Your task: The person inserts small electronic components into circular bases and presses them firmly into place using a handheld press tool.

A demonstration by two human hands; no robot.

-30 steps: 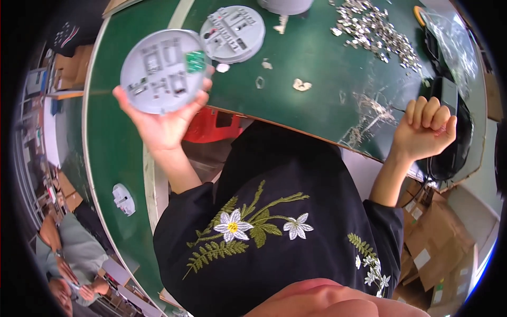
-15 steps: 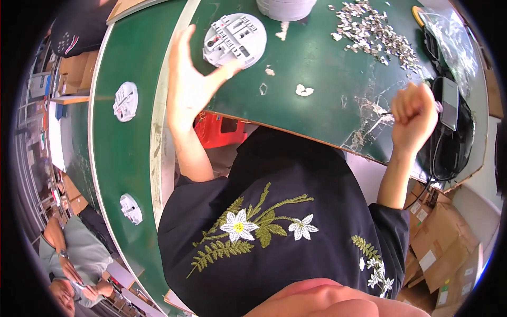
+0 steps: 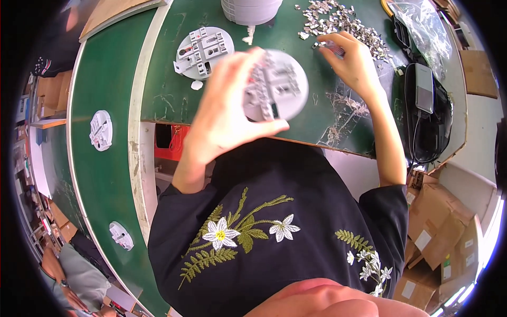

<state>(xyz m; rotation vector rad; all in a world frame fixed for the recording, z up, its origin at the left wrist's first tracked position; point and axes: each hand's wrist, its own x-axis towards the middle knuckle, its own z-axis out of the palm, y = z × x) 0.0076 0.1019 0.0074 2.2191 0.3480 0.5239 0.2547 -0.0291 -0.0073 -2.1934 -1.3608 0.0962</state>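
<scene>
My left hand (image 3: 224,100) grips a round, pale grey plastic disc (image 3: 293,87) by its left edge, thumb below and fingers above. The disc is blurred by motion; rows of raised slots show on its face. Left of it, a similar disc (image 3: 211,45) lies on the green table, slots facing up. My right hand (image 3: 356,61) is closed on a thin tool with a translucent handle (image 3: 334,47), mostly hidden by the fingers. Its fingertips are beside a heap of small shiny metal pieces (image 3: 338,21).
A stack of pale grey discs (image 3: 251,11) stands at the far edge. To the right lie a silver power bank (image 3: 424,90), a black bag (image 3: 443,127) and clear plastic film (image 3: 425,31). More discs (image 3: 101,130) sit on the green belt at left. A co-worker (image 3: 79,269) is at lower left.
My left hand, open and without a disc before, now holds one and has moved right. My right hand has moved up and left to the metal pieces. The view has shifted slightly.
</scene>
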